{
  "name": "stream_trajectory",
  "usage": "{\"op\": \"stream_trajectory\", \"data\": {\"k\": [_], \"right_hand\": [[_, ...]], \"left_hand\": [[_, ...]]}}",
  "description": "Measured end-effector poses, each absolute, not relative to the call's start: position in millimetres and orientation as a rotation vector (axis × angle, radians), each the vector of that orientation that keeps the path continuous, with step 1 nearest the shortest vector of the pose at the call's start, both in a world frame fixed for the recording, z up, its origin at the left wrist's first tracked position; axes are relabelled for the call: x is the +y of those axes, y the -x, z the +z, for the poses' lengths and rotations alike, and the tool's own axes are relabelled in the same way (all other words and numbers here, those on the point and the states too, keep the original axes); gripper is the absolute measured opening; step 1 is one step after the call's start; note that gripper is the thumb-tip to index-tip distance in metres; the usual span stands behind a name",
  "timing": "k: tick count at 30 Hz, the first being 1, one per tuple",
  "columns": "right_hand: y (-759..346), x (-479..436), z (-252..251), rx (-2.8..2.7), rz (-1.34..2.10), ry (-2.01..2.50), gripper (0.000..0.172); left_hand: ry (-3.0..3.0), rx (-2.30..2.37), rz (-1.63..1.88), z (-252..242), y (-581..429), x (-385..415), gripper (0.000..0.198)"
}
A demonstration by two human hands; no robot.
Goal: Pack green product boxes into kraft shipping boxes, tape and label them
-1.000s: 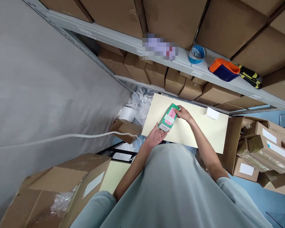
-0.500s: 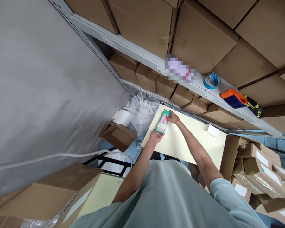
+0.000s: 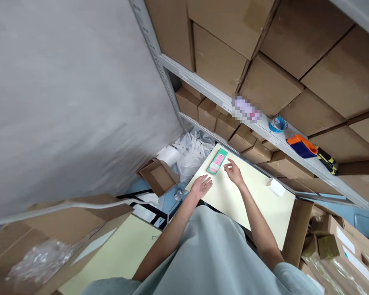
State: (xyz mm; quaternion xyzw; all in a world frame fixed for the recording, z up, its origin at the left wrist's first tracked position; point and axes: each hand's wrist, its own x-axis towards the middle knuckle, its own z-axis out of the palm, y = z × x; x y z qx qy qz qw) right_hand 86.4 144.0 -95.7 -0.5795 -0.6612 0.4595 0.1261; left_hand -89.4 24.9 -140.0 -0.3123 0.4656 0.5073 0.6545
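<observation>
A green and pink box (image 3: pixel 217 162) with a white label at its near end lies on the pale yellow tabletop (image 3: pixel 255 196), close to the far left corner. My left hand (image 3: pixel 202 187) is just nearer to me than the box, palm up, fingers spread, holding nothing. To the right of the box is my right hand (image 3: pixel 233 172), its fingers apart and slightly curled, also without anything in it. A gap shows between each hand and the box.
A small white box (image 3: pixel 276 187) sits on the table's right side. Above hangs a shelf edge with blue tape (image 3: pixel 278 124) and an orange-and-blue tool (image 3: pixel 301 146). An open carton (image 3: pixel 159 178) stands left, beside white scrap (image 3: pixel 195 149). Cartons (image 3: pixel 341 241) are stacked right.
Both hands have let go of the green and pink box and drawn back from it, left hand toward me, right hand to the right. The camera view has shifted.
</observation>
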Motion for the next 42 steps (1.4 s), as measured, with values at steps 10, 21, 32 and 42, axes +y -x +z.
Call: {"op": "stream_trajectory", "data": {"k": [10, 21, 32, 42], "right_hand": [[-142.2, 32.6, -53.6, -1.834, 1.652, 1.126, 0.055], [-104.0, -51.5, -20.6, -2.093, 2.023, 0.753, 0.063], [-16.2, -207.1, 22.9, -2.395, 2.08, 0.295, 0.06], [112.0, -435.2, 31.7, -2.518, 2.151, -0.271, 0.053]], "left_hand": [[0.696, 1.123, 1.82, -66.6, 98.6, -127.4, 0.009], [0.672, 1.387, 2.306, -5.4, 53.1, -295.1, 0.021], [0.541, 1.575, 2.709, 24.7, 65.7, -459.4, 0.038], [0.918, 1.783, 3.072, 13.6, 90.0, -708.6, 0.039]]}}
